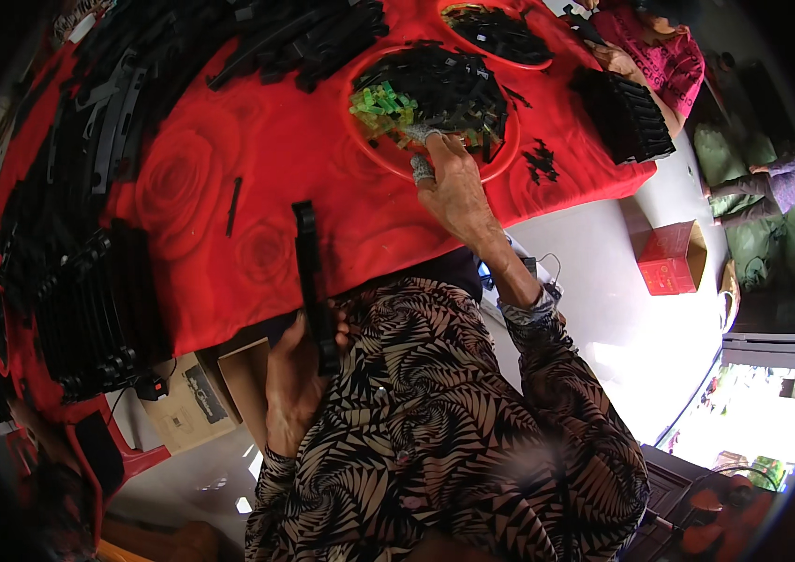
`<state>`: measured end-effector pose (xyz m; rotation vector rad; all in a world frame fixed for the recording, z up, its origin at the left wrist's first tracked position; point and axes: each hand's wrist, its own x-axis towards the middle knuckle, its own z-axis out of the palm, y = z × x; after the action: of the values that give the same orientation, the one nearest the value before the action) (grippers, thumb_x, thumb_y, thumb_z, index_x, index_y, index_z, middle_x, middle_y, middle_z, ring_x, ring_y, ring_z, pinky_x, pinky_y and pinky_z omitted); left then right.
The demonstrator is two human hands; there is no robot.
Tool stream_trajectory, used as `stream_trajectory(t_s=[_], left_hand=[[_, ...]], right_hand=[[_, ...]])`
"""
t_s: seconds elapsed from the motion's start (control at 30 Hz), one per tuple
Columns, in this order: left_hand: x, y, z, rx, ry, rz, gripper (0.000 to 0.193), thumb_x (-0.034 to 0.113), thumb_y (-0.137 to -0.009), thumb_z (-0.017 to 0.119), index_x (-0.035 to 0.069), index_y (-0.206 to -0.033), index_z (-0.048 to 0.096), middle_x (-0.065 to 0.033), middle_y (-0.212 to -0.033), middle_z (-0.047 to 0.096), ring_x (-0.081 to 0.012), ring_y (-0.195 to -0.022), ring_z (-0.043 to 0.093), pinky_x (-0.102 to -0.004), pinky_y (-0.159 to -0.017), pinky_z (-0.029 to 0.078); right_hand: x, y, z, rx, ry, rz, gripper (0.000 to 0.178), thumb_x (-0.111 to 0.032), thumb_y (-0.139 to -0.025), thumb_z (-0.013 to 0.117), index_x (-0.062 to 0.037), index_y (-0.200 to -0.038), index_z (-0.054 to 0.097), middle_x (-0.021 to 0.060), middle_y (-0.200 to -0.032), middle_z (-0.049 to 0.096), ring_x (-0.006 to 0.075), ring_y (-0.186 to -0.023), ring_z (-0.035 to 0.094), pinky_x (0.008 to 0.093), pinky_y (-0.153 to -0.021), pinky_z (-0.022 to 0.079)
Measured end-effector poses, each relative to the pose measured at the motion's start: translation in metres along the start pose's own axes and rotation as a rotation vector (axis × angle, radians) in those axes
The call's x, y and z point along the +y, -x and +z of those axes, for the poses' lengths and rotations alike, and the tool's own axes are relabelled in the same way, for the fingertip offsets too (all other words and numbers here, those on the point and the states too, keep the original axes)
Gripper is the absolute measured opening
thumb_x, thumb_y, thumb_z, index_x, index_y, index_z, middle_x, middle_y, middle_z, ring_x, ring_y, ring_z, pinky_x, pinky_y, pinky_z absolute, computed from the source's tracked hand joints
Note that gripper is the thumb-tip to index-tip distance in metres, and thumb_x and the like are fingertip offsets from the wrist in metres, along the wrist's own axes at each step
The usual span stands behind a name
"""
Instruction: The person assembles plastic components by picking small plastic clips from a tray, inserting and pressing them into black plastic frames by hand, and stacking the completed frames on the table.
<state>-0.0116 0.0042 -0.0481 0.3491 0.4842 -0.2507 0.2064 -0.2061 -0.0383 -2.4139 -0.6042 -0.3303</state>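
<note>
My left hand (294, 389) is closed around the lower end of a long, narrow black plastic part (309, 253), close to my lap. The part stands out over the table's near edge, its far end above the red cloth. Over a round red basin (386, 167), my right hand (456, 183) reaches in, thumb and forefinger apart, both wearing grey wraps. Its forefinger touches the small pieces; no piece shows in its grip. Green translucent pieces (383, 105) lie on the basin's left side, and small black pieces (444, 75) fill much of the rest.
Long black parts are heaped at the far left (294, 42) and stacked at the near left (97, 318). Another basin (533, 66) of black pieces stands farther back. At right are a black stack (622, 117), a co-worker's arm (617, 61) and a red box (671, 260) on the floor.
</note>
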Motion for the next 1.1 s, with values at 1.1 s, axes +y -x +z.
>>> stream_trajectory(t_s=[1.1], left_hand=[[-0.001, 0.001, 0.000, 0.084, 0.038, 0.018, 0.034, 0.026, -0.099, 0.055, -0.002, -0.119, 0.055, -0.0163, -0.108, 0.062, -0.0236, -0.094, 0.062, -0.0308, -0.084, 0.055]], right_hand=[[0.013, -0.047, -0.017, -0.212, 0.272, -0.556, 0.042, 0.006, -0.070, 0.058, -0.0048, -0.110, 0.065, 0.0134, -0.092, 0.068, 0.0327, -0.097, 0.063, 0.0433, -0.077, 0.057]])
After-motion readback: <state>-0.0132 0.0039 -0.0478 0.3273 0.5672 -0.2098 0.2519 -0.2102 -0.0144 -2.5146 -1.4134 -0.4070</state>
